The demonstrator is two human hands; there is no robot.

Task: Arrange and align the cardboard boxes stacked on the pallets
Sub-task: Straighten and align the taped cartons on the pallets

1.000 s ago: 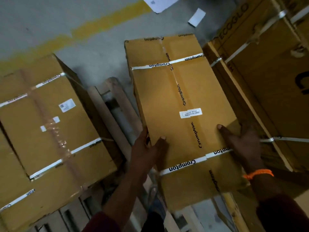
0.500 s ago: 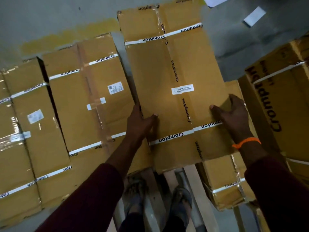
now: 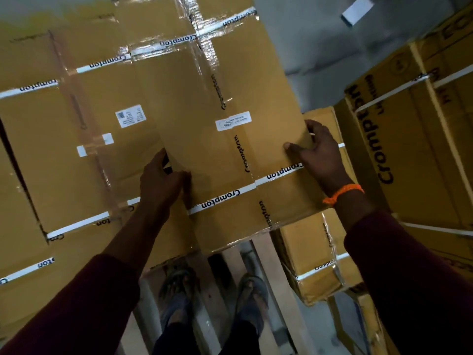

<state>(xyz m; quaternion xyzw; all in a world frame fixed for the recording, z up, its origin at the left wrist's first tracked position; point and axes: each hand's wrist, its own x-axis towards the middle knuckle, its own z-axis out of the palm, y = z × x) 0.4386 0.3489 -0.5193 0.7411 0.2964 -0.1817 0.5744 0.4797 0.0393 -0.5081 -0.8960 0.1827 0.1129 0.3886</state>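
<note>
left hand (image 3: 163, 180): curled, gripping | right hand (image 3: 318, 156): curled, gripping

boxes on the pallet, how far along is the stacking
Done: the row of boxes on the left lies side by side. In hand: the left hand and right hand grip the strapped box by its sides, and it overlaps the row's edge. Left: seating it flush; the lower box on the right and bare pallet slats suggest more placing.
</note>
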